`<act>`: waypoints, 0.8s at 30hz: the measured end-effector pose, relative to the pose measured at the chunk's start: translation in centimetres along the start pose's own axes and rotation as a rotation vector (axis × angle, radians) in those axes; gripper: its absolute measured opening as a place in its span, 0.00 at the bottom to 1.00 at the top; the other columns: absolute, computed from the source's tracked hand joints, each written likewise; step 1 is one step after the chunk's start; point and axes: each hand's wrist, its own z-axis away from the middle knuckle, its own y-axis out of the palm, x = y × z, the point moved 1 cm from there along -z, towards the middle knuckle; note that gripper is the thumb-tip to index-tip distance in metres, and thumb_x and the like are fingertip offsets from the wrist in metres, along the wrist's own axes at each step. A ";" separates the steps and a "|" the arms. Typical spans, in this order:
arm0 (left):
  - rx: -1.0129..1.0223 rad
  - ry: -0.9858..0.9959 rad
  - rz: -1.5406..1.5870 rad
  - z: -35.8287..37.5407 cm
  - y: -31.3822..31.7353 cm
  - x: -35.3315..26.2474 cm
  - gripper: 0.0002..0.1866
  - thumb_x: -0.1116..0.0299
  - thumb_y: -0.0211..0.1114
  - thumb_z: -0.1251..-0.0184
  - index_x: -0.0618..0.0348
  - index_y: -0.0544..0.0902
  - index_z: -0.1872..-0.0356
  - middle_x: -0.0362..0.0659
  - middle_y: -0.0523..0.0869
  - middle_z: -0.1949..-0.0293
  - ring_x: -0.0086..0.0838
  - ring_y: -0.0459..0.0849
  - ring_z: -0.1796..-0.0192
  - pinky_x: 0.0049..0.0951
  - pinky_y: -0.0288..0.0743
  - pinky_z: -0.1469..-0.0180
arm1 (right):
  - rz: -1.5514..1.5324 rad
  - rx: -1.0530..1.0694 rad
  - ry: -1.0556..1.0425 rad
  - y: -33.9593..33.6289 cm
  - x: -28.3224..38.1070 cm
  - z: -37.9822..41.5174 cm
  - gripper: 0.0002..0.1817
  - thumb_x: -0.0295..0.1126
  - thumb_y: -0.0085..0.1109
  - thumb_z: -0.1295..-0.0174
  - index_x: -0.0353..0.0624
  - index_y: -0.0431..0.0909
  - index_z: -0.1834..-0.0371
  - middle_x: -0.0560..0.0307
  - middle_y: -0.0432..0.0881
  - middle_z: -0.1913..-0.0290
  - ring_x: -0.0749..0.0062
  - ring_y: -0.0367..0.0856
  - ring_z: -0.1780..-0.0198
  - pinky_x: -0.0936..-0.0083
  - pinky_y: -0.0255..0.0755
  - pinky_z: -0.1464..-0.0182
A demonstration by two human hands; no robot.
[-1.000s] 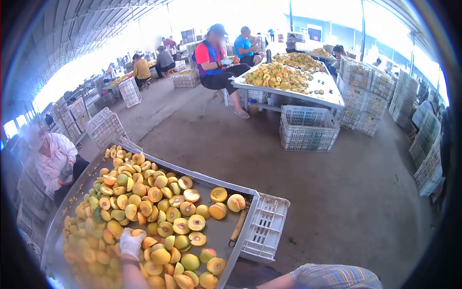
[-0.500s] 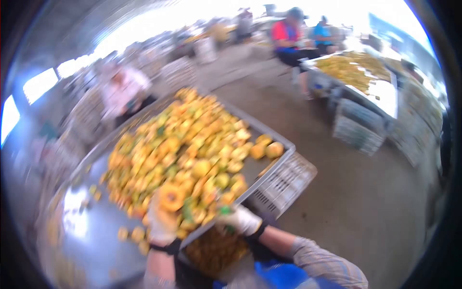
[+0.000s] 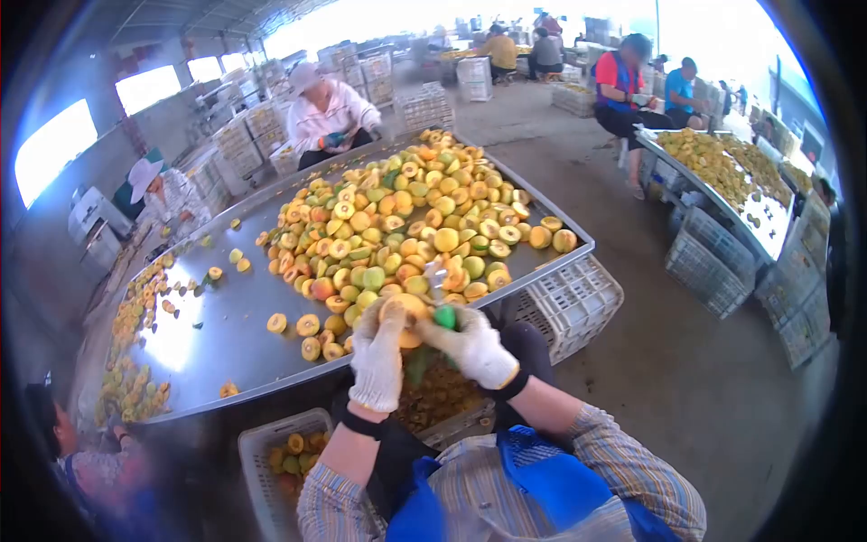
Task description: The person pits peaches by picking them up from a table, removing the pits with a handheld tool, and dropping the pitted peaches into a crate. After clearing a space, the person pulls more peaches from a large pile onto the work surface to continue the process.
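Observation:
My left hand (image 3: 377, 357), in a white knit glove, is closed around a halved yellow peach (image 3: 408, 318) near the front edge of the metal table (image 3: 244, 307). Gloved too, my right hand (image 3: 479, 348) grips a green-handled pitting tool (image 3: 443, 315). Its metal end points up and away from me, and the fingers of this hand touch or nearly touch the peach half. Beyond both hands lies a large heap of halved peaches (image 3: 379, 221), many with the cut side up. Below my hands, a container of brownish pieces (image 3: 440, 397) is partly hidden by my arms.
A crate of peaches (image 3: 262, 452) stands below the table, left of my legs. Another white crate (image 3: 578, 303) is at the table's right corner. A co-worker (image 3: 325, 117) sits across; others sit left and farther right, by a second loaded table (image 3: 722, 172).
The view has swung left and steadied, bringing more of the table and a left-side co-worker into sight. My hands have come together, and the tool is now beside the peach half.

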 end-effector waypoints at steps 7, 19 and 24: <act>0.009 0.534 -0.751 3.3 -1.4 -2.3 0.18 0.66 0.56 0.23 0.69 0.76 0.41 0.52 0.83 0.47 0.41 0.82 0.50 0.37 0.77 0.45 | 0.293 0.007 -0.011 3.3 -0.8 1.7 0.28 0.45 0.69 0.39 0.43 0.77 0.39 0.48 0.87 0.54 0.62 0.86 0.53 0.68 0.77 0.49; 0.015 0.124 -0.173 4.4 -0.7 6.9 0.22 0.68 0.51 0.22 0.67 0.68 0.32 0.54 0.75 0.37 0.37 0.78 0.40 0.32 0.75 0.39 | 0.114 0.063 0.236 0.0 -6.7 1.6 0.33 0.39 0.65 0.47 0.47 0.77 0.33 0.46 0.88 0.54 0.62 0.86 0.54 0.69 0.77 0.49; 0.026 0.889 -1.211 4.4 -0.1 6.2 0.23 0.73 0.71 0.35 0.70 0.78 0.41 0.60 0.84 0.46 0.58 0.82 0.45 0.51 0.76 0.41 | 0.136 0.038 0.271 -0.3 -8.4 1.3 0.31 0.38 0.64 0.46 0.50 0.78 0.34 0.49 0.88 0.57 0.64 0.86 0.58 0.69 0.78 0.53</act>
